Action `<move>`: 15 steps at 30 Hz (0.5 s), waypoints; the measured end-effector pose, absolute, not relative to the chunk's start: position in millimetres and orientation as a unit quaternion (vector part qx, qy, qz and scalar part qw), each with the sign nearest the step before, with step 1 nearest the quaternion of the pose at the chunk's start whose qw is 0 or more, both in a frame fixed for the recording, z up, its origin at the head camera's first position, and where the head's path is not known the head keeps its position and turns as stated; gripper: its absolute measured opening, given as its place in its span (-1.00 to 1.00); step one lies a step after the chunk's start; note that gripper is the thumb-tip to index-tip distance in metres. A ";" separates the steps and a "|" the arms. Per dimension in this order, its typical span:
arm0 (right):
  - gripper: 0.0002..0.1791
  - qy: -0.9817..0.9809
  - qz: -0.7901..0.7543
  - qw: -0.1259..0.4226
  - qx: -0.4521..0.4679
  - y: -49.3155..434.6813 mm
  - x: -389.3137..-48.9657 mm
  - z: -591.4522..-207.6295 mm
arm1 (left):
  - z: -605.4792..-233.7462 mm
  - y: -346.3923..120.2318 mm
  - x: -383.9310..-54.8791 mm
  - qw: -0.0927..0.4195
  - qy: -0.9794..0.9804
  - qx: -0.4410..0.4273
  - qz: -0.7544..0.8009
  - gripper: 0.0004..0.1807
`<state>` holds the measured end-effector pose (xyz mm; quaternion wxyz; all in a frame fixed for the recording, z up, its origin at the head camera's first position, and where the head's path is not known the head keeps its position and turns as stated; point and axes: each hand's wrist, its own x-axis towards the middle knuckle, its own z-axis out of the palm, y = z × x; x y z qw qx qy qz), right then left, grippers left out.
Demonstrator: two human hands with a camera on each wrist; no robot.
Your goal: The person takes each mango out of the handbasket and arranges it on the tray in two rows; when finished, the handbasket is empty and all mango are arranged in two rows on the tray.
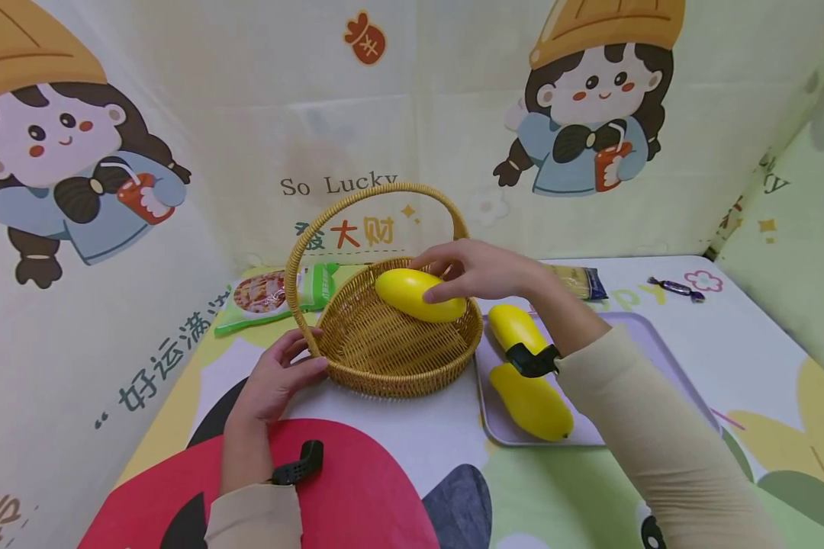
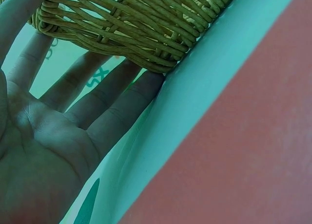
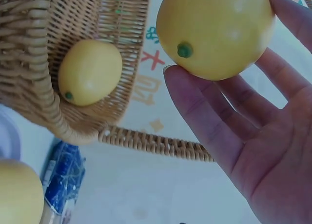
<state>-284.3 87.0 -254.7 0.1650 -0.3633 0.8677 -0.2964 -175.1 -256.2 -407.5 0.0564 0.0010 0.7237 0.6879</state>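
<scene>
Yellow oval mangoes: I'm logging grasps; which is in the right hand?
The yellow mango held over the woven tan basket; another mango lies inside, two on the lilac tray.

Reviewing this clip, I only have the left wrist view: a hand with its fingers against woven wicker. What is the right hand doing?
Observer: The right hand holds a yellow mango-like fruit between thumb and fingers.
Operator: Is there a fruit in the basket besides that one?
Observer: Yes, the right wrist view shows a second yellow fruit lying inside the wicker basket.
Operator: And are there any outside it?
Observer: Two: a far yellow fruit and a near yellow fruit lie on a lavender tray, to the right of the basket.
</scene>
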 end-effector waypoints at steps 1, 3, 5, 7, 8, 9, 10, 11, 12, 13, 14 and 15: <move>-0.41 0.868 -0.298 0.164 -0.362 88.9 -283.2 -254.4 | -407.5 -256.3 -175.0 0.057 0.724 0.001 0.687 -0.36; -0.41 0.869 -0.301 0.163 -0.357 92.4 -280.7 -253.6 | -407.6 -256.6 -174.8 0.057 0.725 0.000 0.687 -0.36; -0.40 0.870 -0.300 0.161 -0.356 95.9 -278.6 -253.6 | -407.9 -256.7 -174.8 0.058 0.725 -0.002 0.686 -0.36; -0.40 0.872 -0.297 0.158 -0.355 99.3 -276.6 -253.6 | -408.2 -256.9 -174.6 0.058 0.724 -0.003 0.687 -0.37; -0.40 0.873 -0.296 0.156 -0.356 101.2 -276.0 -253.6 | -408.4 -256.9 -174.6 0.059 0.724 -0.003 0.687 -0.37; -0.41 0.873 -0.294 0.154 -0.358 103.3 -275.4 -253.6 | -408.6 -256.9 -174.6 0.058 0.723 -0.003 0.688 -0.37; -0.41 0.873 -0.293 0.152 -0.359 105.4 -274.8 -253.2 | -408.8 -256.8 -174.7 0.059 0.722 -0.002 0.689 -0.37; -0.41 0.872 -0.292 0.150 -0.362 107.7 -274.1 -252.6 | -409.0 -256.7 -174.8 0.059 0.721 -0.001 0.691 -0.37; -0.41 0.872 -0.292 0.148 -0.364 110.0 -273.5 -251.8 | -409.0 -256.6 -174.9 0.058 0.720 0.000 0.691 -0.37; -0.41 0.871 -0.293 0.146 -0.367 112.4 -273.0 -251.0 | -408.8 -256.5 -174.8 0.058 0.720 0.001 0.692 -0.38; -0.42 0.870 -0.293 0.144 -0.368 115.0 -272.4 -250.1 | -408.6 -256.4 -174.9 0.057 0.720 0.002 0.692 -0.38; -0.41 0.871 -0.293 0.142 -0.368 117.8 -271.7 -249.2 | -408.4 -256.3 -175.0 0.057 0.720 0.002 0.692 -0.38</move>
